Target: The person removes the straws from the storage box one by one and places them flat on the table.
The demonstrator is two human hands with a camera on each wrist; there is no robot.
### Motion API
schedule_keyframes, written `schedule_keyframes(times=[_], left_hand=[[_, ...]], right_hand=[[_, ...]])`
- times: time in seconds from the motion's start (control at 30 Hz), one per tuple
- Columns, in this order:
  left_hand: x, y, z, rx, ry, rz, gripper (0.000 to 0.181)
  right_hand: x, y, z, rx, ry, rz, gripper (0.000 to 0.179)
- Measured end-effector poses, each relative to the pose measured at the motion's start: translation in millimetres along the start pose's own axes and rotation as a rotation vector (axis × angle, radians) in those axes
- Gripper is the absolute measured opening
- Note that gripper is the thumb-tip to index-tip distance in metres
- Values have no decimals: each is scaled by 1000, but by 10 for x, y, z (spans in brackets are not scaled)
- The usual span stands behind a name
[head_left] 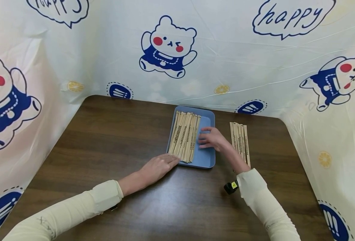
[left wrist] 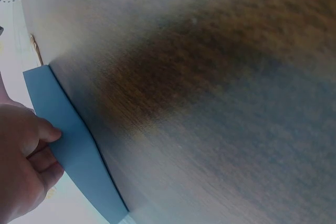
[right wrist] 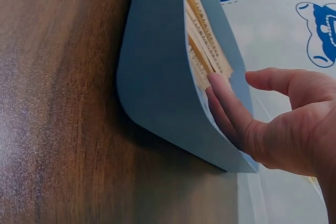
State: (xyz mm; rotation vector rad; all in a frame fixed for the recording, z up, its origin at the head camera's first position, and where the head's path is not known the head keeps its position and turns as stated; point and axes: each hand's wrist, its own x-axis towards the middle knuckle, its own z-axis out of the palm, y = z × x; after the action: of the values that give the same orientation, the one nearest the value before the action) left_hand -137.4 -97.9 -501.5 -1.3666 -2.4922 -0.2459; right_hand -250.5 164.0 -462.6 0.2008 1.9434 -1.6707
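1. Over the right part of the blue tray (head_left: 205,155), the right hand (head_left: 214,139) has its fingers spread, with nothing between them.
2. Just left of these fingertips, inside the tray, lie the paper packets (head_left: 184,137); their long axis runs away from the person, across the fingers' direction.
3. At the near left corner, the left hand (head_left: 156,170) touches the tray, fingers together; whether they pinch its wall, I cannot tell.
4. Right of the tray, nearer to the right hand, a second group (head_left: 239,134) lies partly behind the forearm.
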Motion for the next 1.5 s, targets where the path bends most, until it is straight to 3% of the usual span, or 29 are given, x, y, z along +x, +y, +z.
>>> schedule_keyframes(times=[0.5,1.03,1.5], left_hand=[[23,9,-8,14,16,13,36],[7,5,-17,-11,5,-1,36],[6,13,-11,-5,4,-4,37]], right_hand=[[147,16,99,-49,57,35,58],[220,44,229,-325,181,-36,52],[232,38,250,-406,216,-49,53]])
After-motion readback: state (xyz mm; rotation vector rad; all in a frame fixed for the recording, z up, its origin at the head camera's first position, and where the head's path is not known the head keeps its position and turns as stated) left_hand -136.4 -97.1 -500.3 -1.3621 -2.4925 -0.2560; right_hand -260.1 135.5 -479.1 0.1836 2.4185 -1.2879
